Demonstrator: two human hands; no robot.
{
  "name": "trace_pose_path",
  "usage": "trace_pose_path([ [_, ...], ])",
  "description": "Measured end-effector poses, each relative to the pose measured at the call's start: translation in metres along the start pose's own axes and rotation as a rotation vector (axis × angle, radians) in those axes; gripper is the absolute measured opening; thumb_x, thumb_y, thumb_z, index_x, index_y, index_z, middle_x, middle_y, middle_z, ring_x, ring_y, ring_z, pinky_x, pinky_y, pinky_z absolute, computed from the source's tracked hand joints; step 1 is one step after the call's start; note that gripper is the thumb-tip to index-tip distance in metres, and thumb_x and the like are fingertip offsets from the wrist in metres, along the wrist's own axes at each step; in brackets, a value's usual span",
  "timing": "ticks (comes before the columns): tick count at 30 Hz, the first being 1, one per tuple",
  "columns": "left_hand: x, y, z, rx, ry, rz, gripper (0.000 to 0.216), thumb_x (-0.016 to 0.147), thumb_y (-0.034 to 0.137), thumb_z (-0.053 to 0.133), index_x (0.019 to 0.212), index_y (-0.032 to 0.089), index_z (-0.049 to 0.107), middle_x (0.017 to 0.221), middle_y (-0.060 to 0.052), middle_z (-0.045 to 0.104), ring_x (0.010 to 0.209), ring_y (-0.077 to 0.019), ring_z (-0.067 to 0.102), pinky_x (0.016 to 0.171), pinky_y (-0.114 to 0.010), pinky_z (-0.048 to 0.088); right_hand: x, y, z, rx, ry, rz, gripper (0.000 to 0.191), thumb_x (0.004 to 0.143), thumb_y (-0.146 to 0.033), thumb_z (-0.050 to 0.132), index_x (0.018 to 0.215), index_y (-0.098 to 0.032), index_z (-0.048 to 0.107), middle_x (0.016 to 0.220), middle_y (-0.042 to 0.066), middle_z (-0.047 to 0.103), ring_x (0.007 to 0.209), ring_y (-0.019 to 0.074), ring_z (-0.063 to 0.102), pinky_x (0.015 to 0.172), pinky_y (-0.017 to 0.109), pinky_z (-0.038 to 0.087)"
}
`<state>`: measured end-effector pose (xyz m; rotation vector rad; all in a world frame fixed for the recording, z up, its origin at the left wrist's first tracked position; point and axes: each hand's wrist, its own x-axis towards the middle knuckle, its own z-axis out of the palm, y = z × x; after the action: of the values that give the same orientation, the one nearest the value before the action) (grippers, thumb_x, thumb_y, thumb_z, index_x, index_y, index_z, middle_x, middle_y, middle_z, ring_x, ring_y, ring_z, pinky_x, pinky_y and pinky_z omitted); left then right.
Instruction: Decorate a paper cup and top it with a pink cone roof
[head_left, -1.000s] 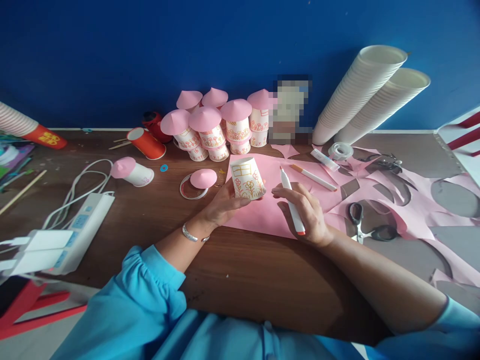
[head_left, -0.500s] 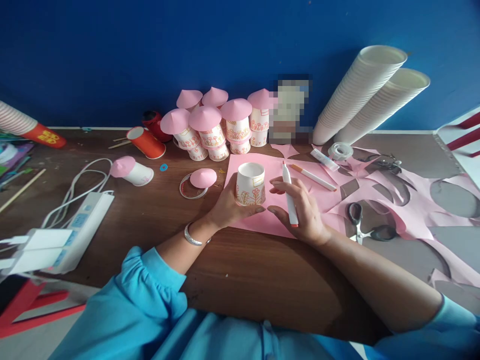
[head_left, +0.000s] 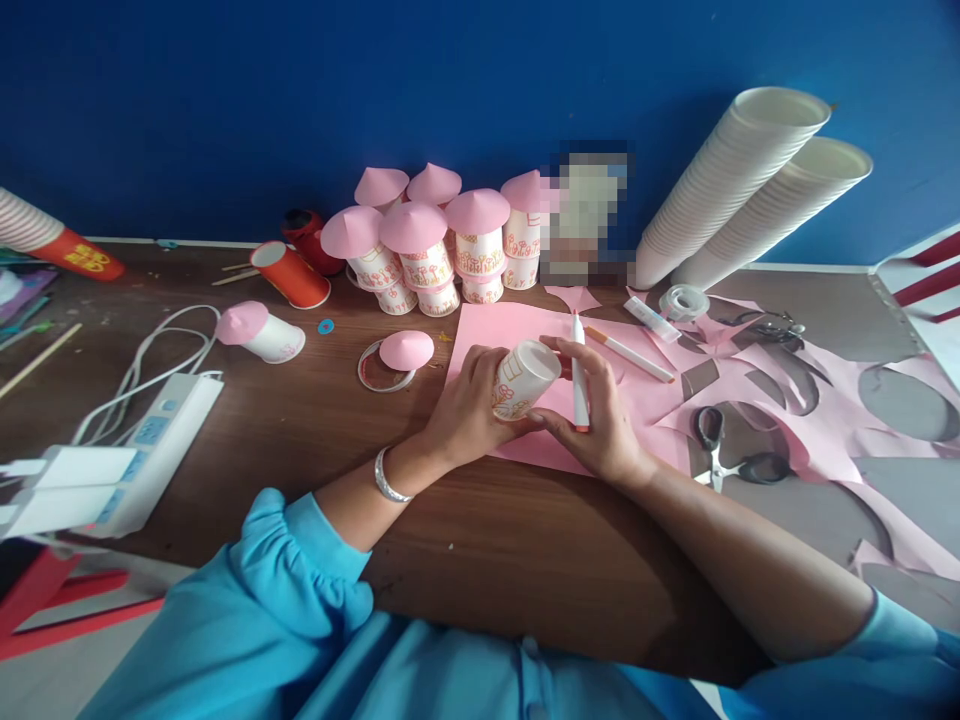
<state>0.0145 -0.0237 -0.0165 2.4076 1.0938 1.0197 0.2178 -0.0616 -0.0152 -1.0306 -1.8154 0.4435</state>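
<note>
My left hand is wrapped round a white paper cup with flowers and a window drawn on it in orange and red. The cup leans to the right, its rim up. Between the fingers of my right hand a white marker stands nearly upright, its reddish tip uppermost. The right fingertips are at the cup's right side; whether they press on it I cannot tell. Under both hands lies a pink sheet of paper, with a second marker on it.
Behind stand several decorated cup towers with pink cone roofs. Tall stacks of cups lean at the right, near scissors and pink paper scraps. A power strip, a roofed cup and a pink cone are leftward.
The cup has moved right and tipped over toward my right hand. My right fingers have closed in on its side, with the marker still held.
</note>
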Motion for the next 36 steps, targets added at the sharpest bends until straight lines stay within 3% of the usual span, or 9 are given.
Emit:
trace_pose_path([
  [3, -0.002, 0.001, 0.001, 0.034, -0.044, 0.019, 0.085, 0.077, 0.065, 0.084, 0.137, 0.020, 0.044, 0.125, -0.016, 0.062, 0.115, -0.0336, 0.066, 0.089, -0.050, 0.062, 0.001, -0.001, -0.003, -0.006, 0.036, -0.010, 0.069, 0.094, -0.036, 0.077, 0.153, -0.031, 0.041, 0.142, 0.014, 0.063, 0.126, 0.0335, 0.066, 0.103, 0.055, 0.061],
  [8, -0.004, -0.003, 0.003, -0.077, -0.071, 0.013, 0.106, 0.068, 0.062, 0.092, 0.149, 0.021, 0.036, 0.141, -0.020, 0.054, 0.132, -0.0401, 0.057, 0.106, -0.061, 0.055, 0.006, -0.002, -0.013, -0.011, 0.084, -0.027, 0.064, 0.092, -0.024, 0.076, 0.148, -0.030, 0.045, 0.138, 0.012, 0.064, 0.129, 0.0335, 0.064, 0.108, 0.056, 0.057],
  [11, -0.004, -0.007, 0.003, -0.147, -0.038, 0.013, 0.096, 0.077, 0.062, 0.086, 0.148, 0.022, 0.037, 0.143, -0.021, 0.053, 0.130, -0.0377, 0.057, 0.103, -0.057, 0.057, 0.010, 0.001, -0.018, -0.048, 0.073, -0.006, 0.061, 0.092, -0.023, 0.075, 0.146, -0.029, 0.047, 0.138, 0.012, 0.064, 0.133, 0.0338, 0.062, 0.110, 0.056, 0.055],
  [14, -0.003, -0.009, 0.001, -0.216, -0.015, 0.021, 0.076, 0.086, 0.048, 0.082, 0.145, 0.022, 0.041, 0.138, -0.018, 0.055, 0.119, -0.0312, 0.061, 0.096, -0.049, 0.060, 0.011, 0.007, -0.017, -0.083, 0.021, 0.020, 0.060, 0.091, -0.023, 0.074, 0.145, -0.029, 0.049, 0.139, 0.012, 0.065, 0.132, 0.0338, 0.063, 0.111, 0.057, 0.055],
  [17, -0.001, -0.009, -0.001, -0.279, -0.007, 0.013, 0.066, 0.084, 0.026, 0.079, 0.140, 0.020, 0.045, 0.131, -0.016, 0.058, 0.113, -0.0273, 0.061, 0.089, -0.042, 0.061, 0.010, 0.013, -0.014, -0.063, -0.030, 0.029, 0.062, 0.091, -0.023, 0.074, 0.147, -0.030, 0.048, 0.144, 0.012, 0.064, 0.134, 0.0334, 0.063, 0.111, 0.057, 0.055],
  [21, 0.000, -0.008, -0.004, -0.319, 0.014, 0.001, 0.057, 0.081, 0.013, 0.070, 0.133, 0.020, 0.048, 0.126, -0.014, 0.059, 0.107, -0.0237, 0.061, 0.083, -0.037, 0.060, 0.009, 0.021, -0.013, -0.001, -0.037, 0.046, 0.065, 0.092, -0.024, 0.073, 0.150, -0.030, 0.045, 0.149, 0.013, 0.061, 0.139, 0.0323, 0.060, 0.114, 0.057, 0.053],
  [26, 0.002, -0.011, -0.005, -0.258, 0.126, 0.005, 0.050, 0.081, 0.012, 0.065, 0.127, 0.021, 0.050, 0.119, -0.010, 0.061, 0.102, -0.0211, 0.062, 0.084, -0.037, 0.057, 0.008, 0.030, -0.014, -0.008, -0.067, 0.078, 0.063, 0.091, -0.029, 0.073, 0.148, -0.030, 0.046, 0.148, 0.014, 0.062, 0.138, 0.0330, 0.061, 0.113, 0.057, 0.054],
  [32, 0.003, -0.021, -0.003, -0.221, 0.244, -0.080, 0.049, 0.080, 0.012, 0.057, 0.126, 0.023, 0.049, 0.121, -0.009, 0.062, 0.109, -0.0235, 0.062, 0.090, -0.040, 0.058, 0.006, 0.033, -0.006, 0.038, -0.105, 0.101, 0.057, 0.091, -0.031, 0.071, 0.143, -0.028, 0.047, 0.134, 0.013, 0.068, 0.109, 0.0272, 0.074, 0.086, 0.046, 0.066],
  [36, 0.004, -0.028, -0.002, -0.242, 0.247, -0.160, 0.049, 0.079, 0.008, 0.049, 0.124, 0.026, 0.048, 0.122, -0.009, 0.063, 0.110, -0.0220, 0.063, 0.090, -0.040, 0.058, 0.005, 0.029, -0.006, -0.067, -0.054, 0.037, 0.049, 0.094, -0.026, 0.064, 0.140, -0.027, 0.048, 0.132, 0.013, 0.068, 0.109, 0.0271, 0.074, 0.091, 0.050, 0.065],
])
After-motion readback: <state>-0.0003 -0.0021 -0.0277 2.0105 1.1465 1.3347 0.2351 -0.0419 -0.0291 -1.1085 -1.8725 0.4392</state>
